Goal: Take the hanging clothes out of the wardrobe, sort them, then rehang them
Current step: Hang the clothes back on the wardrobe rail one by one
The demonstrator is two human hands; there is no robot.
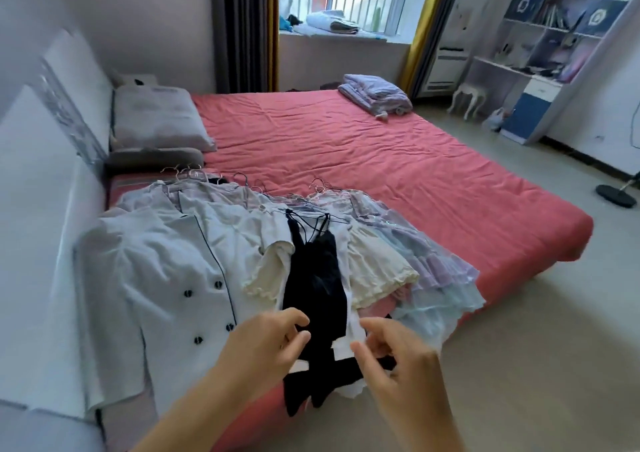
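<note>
1. Clothes pile, still on hangers, lies fanned across the near corner of the bed, lower left to centre of frame.
2. Black top sits on top of the pile at centre, thin straps on a dark hanger, hem hanging over the bed edge.
3. White garment lies under the black top, its edge showing on the right side.
4. Left hand, bottom centre: fingers curled, tips touching the black top's left edge; real grip or not, can't tell.
5. Right hand, bottom right of centre: thumb & fingers pinch the white garment's edge.
6. Light jacket w/ dark buttons lies at left; frilly skirts at right.
7. Folded blanket sits on the far bed corner, upper centre.
</note>
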